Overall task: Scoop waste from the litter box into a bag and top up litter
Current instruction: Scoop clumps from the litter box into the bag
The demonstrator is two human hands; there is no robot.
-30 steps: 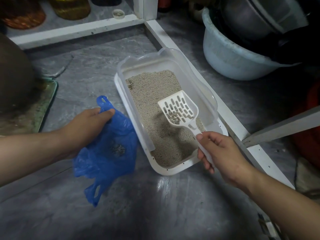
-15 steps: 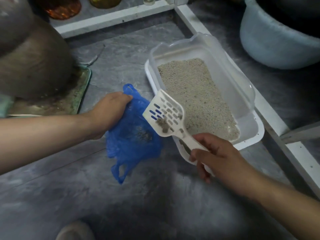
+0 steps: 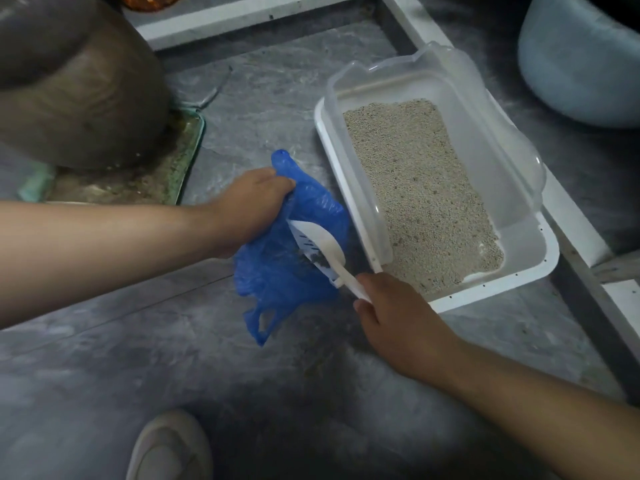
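Right hand (image 3: 398, 317) grips scoop (image 3: 320, 251) of clumps in blue bag (image 3: 287, 268); left hand (image 3: 252, 206) clutches bag.

We see grey stone-look floor (image 3: 277, 105), mottled, faint seam running across it. On it: white litter box (image 3: 540, 271) at right, grey litter (image 3: 415, 188) inside. Blue plastic bag (image 3: 277, 282) lies just left of box. Green tray (image 3: 188, 161) at left, big brown pot (image 3: 79, 91) standing on it. Pale blue tub (image 3: 571, 64) far right. Light shoe (image 3: 169, 448) at bottom edge.
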